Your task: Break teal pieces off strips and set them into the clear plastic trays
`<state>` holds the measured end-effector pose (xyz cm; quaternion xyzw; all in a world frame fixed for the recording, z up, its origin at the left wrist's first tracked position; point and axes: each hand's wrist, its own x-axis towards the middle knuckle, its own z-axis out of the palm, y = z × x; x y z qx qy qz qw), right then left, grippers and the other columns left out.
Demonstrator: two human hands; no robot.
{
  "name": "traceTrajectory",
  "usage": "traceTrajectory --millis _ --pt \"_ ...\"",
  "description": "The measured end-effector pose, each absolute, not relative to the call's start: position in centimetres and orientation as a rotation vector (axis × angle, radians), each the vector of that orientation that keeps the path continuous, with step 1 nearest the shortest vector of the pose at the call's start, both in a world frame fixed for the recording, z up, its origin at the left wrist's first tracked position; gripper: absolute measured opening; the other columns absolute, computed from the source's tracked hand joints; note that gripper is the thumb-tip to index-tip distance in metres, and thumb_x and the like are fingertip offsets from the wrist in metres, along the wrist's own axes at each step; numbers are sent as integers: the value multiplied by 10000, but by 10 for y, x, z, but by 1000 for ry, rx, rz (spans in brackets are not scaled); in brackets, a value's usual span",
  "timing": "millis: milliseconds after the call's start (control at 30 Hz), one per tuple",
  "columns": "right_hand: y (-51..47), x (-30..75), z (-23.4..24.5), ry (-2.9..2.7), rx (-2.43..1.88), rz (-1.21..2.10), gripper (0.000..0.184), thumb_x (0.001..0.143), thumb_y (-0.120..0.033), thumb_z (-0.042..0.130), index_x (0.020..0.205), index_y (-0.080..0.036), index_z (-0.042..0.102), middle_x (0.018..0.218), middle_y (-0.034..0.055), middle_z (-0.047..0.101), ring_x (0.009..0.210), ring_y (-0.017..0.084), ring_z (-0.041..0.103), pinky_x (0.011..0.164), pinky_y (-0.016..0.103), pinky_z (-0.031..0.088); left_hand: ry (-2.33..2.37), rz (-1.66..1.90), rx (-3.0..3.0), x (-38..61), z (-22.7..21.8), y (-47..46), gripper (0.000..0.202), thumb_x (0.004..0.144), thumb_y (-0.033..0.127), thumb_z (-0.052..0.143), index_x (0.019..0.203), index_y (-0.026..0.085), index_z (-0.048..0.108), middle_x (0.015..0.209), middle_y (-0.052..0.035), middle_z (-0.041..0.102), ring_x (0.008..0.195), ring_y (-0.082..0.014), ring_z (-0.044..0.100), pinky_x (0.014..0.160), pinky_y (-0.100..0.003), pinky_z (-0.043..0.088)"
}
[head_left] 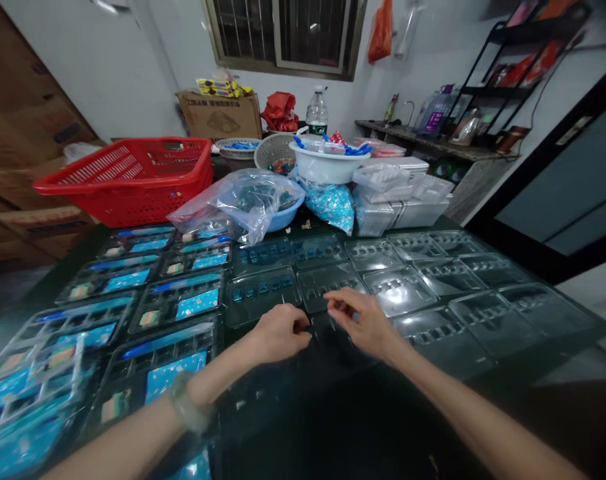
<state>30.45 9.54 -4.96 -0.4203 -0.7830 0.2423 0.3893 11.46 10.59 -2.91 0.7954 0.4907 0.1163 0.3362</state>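
Observation:
My left hand is over the dark table, its thumb and fingers curled together; whatever they hold, if anything, is too small or hidden to name. To its right, my right hand has its fingers bent towards the thumb in a pinch, and its contents cannot be made out. Just beyond the hands lie a clear plastic tray and another clear tray with small teal pieces in its slots. A pale bangle circles my left wrist.
Filled trays with blue pens and blue packets cover the left side. Several clear trays spread to the right. Behind stand a red basket, a bag-covered blue basin, a white basin and stacked plastic packs.

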Motion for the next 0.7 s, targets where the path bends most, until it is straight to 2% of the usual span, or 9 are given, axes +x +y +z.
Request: traceTrajectory --millis 100,200,267,467,700 --pt "75 297 -51 -1886 -1023 729 299 759 -154 545 1050 -224 537 907 26 552 678 97 541 595 222 472 1159 423 1636 112 -20 108 193 713 266 500 770 162 651 629 -17 607 534 -128 521 475 -226 363" --pt "70 286 -53 -1812 -968 682 259 757 -155 554 1010 -214 557 914 33 537 712 103 546 611 228 487 986 592 1096 117 -16 104 128 681 215 549 687 123 638 589 -25 582 516 -110 504 475 -222 357" --pt "72 282 -56 -1764 -951 609 213 765 -152 543 968 -208 574 902 35 527 732 109 546 625 235 491 903 645 940 123 -18 102 128 684 190 541 632 110 626 574 -35 574 525 -115 509 476 -228 350" --pt "77 287 -57 -1751 -973 469 235 771 -122 526 984 -214 569 925 48 529 819 138 541 700 276 483 755 704 780 134 -29 104 150 731 214 551 652 107 622 579 -26 545 541 -115 504 477 -230 337" --pt "86 291 -51 -1795 -951 643 254 772 -131 530 1007 -218 576 947 47 527 809 129 541 678 256 475 750 695 847 131 -34 112 131 715 218 592 677 96 622 586 -24 538 500 -85 477 445 -207 308"
